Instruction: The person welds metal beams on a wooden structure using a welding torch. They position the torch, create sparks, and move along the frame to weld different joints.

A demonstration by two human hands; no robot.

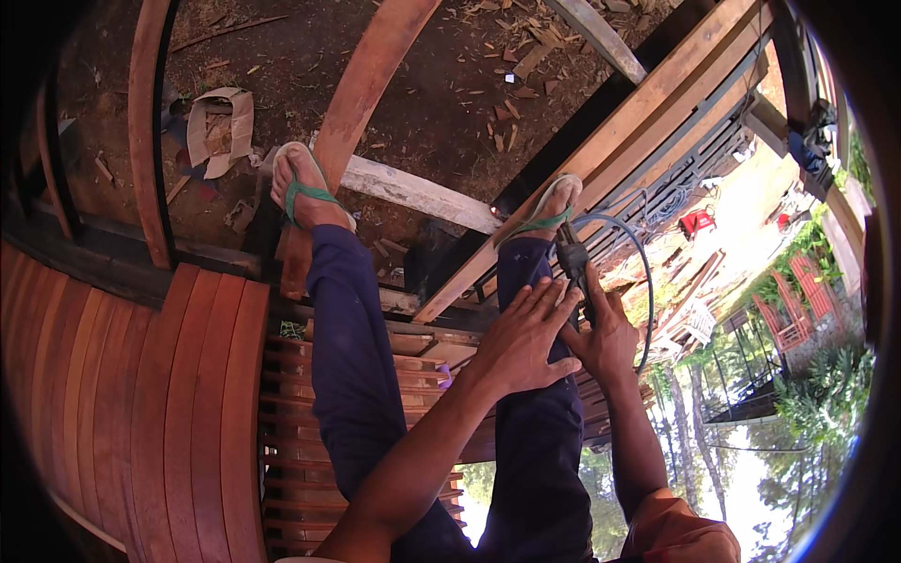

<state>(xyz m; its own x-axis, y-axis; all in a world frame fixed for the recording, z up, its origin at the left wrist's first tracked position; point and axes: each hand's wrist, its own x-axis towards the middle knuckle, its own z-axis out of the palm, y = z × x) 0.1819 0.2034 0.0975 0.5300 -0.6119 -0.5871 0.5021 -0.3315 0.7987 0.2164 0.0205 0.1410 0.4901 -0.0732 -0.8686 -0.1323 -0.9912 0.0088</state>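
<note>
From my remote station I judge the step as tool positioning, with the right hand (605,338) gripping the dark tool (572,255) beside the right foot (561,197), left hand (519,345) spread nearby (contact unclear), the next move requiring steady aim.

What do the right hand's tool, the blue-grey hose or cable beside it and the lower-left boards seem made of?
Tool: probably dark metal, perhaps plastic; partly hidden.
Hose or cable: likely rubber or plastic, curving smoothly.
Boards: reddish-brown wood, tone varying between planks; slight sheen, possibly oil or stain.
</note>
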